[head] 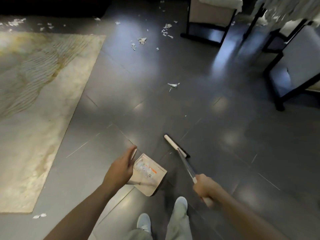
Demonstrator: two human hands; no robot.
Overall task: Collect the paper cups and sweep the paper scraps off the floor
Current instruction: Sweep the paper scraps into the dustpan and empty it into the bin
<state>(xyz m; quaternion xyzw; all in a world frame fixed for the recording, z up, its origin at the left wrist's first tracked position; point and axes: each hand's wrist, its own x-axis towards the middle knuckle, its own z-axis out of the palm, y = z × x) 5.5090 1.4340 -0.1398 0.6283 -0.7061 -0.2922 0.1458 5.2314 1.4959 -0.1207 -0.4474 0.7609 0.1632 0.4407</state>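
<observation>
We count one beige, square dustpan [152, 179] on the glossy dark tiled floor [216, 135], holding white paper scraps [143, 168] and an orange label too blurred to read. The left hand [121, 168] curls round its white handle tip. The right hand [206, 189] grips the one broom [174, 144] by its metal shaft. More torn scraps [142, 40] lie far off, one [173, 84] mid-floor, one [39, 216] at the ribbed cream rug's [52, 84] near corner. Two dark-framed chairs [294, 66] stand at the floor's right edge.
</observation>
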